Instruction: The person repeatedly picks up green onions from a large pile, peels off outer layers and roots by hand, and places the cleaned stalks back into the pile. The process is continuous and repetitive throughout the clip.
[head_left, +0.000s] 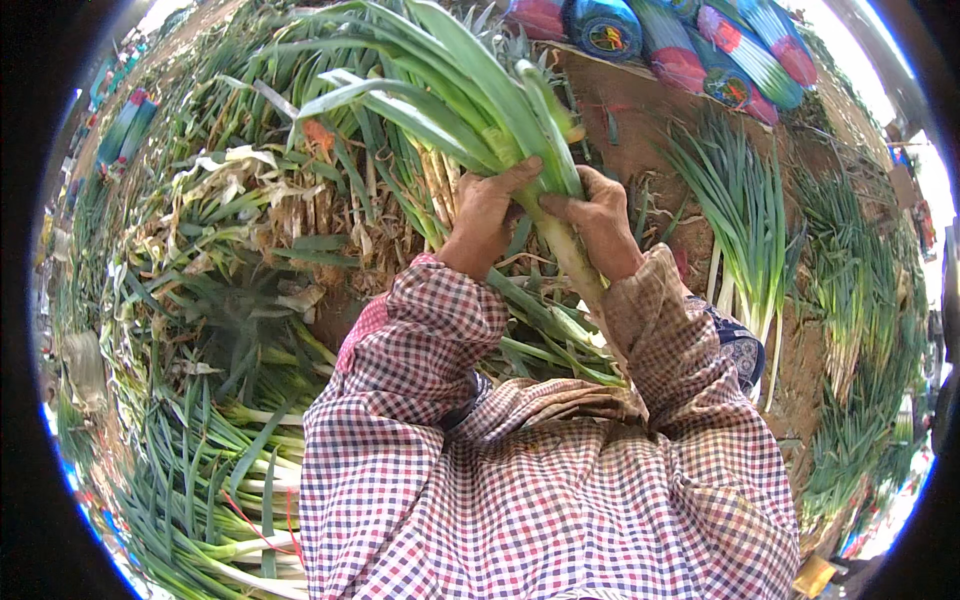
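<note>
Both my hands grip one thick green onion stalk (551, 225) in front of my chest, its leaves fanning up and to the left. My left hand (487, 217) has its thumb pressed across the base of the leaves. Slightly lower, my right hand (596, 217) closes on the stalk from the other side, its thumb near the left one. The pale lower end runs down beside my right sleeve, and its tip is hard to make out. Beneath my forearms lie loose green onions (559, 322). Beyond my left hand is a dense heap of untrimmed green onions (315, 195) with dry, dirty outer leaves.
Cleaned green onions (247, 480) with white stems lie at my lower left, some near red ties. A loose bunch (750, 232) rests on the soil to my right, with more rows (847, 285) beyond. Netted bundles (675, 52) in blue and pink lie at the upper right.
</note>
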